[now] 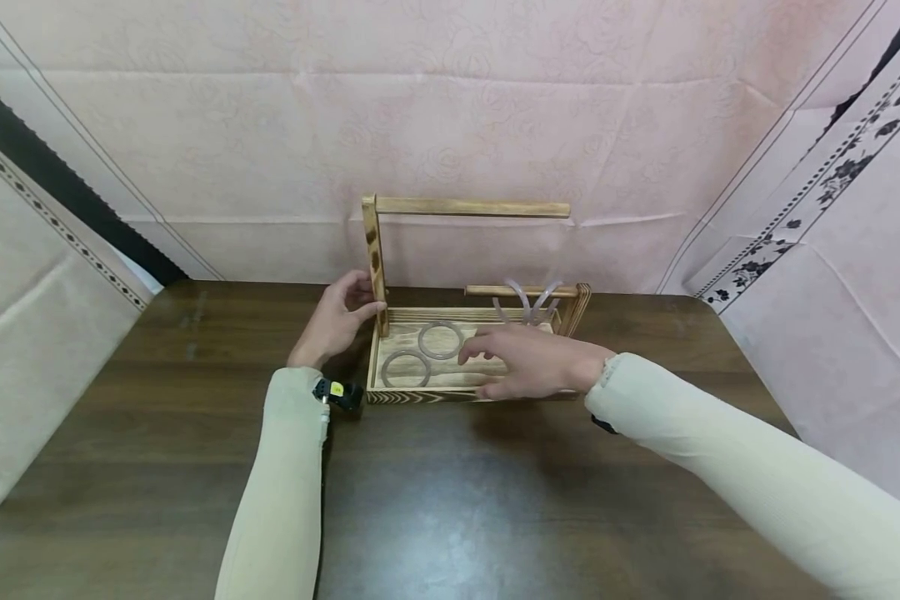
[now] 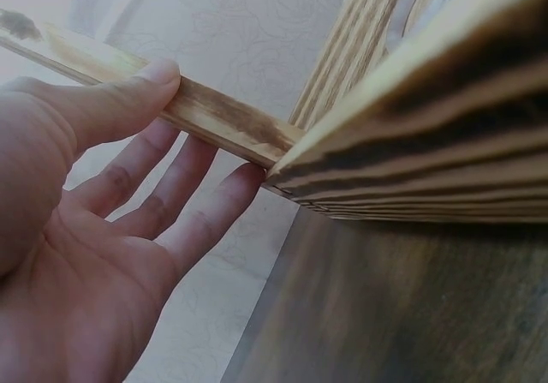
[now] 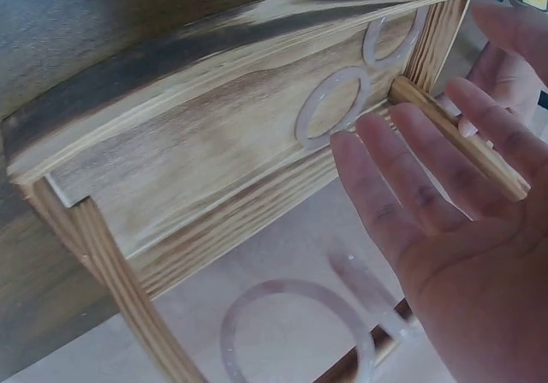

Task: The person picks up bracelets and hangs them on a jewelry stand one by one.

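A wooden jewelry-style stand has a shallow tray point(image 1: 420, 397), a tall left post point(image 1: 373, 250) with a high bar point(image 1: 472, 207), and a lower bar point(image 1: 483, 291) on the right. My left hand point(image 1: 335, 321) holds the left post near its base, thumb on one side and fingers behind, as the left wrist view shows. Over the tray hovers my right hand point(image 1: 532, 360), fingers loosely extended with nothing between them. Two clear rings lie flat in the tray, a left ring point(image 1: 386, 369) and an upper ring point(image 1: 441, 324). Several clear rings point(image 1: 546, 294) hang on the lower bar, partly hidden by the right hand.
The stand sits near the far edge of a dark wooden table point(image 1: 435, 492). Close behind it hangs a pale patterned cloth point(image 1: 450, 133), with more cloth at both sides. A black wrist device point(image 1: 341, 393) is on the left wrist.
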`<state>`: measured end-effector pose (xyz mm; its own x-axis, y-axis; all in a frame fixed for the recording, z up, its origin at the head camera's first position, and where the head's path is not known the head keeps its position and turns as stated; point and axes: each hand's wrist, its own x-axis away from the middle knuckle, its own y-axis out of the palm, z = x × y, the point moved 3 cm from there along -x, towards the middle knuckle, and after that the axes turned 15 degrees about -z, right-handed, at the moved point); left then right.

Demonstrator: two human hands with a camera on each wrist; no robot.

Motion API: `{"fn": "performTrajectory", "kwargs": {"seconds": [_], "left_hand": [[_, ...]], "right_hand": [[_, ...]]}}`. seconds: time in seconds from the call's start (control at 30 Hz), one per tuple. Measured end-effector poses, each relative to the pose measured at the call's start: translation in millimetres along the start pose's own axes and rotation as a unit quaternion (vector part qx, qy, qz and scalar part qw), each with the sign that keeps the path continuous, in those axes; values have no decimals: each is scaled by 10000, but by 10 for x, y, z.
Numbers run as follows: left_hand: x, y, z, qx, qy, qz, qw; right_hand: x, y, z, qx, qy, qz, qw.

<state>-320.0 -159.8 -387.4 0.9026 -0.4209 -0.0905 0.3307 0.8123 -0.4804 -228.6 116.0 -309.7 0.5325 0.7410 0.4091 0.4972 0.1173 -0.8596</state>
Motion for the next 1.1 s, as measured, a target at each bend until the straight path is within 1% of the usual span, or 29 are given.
{"fn": "performTrajectory", "kwargs": {"seconds": [0.23,0.47,0.63,0.77,1.1], "left_hand": [[-1,5,-12,25,11,-14,10000],[2,8,-5,86,-16,-10,10000],[2,1,-3,63,14,-1,10000],[5,0,4,37,31,3,10000],[10,-3,10,-25,69,16,10000]], "right_hand": [[-99,-54,-59,219,-88,-68,9997],[-174,-70,-96,366,64,-125,9992],[-232,-88,-130,633,-103,41,9979],[-265,-108,-144,806,-167,63,9966],[-380,-139,-117,926,-234,56,9954]]}}
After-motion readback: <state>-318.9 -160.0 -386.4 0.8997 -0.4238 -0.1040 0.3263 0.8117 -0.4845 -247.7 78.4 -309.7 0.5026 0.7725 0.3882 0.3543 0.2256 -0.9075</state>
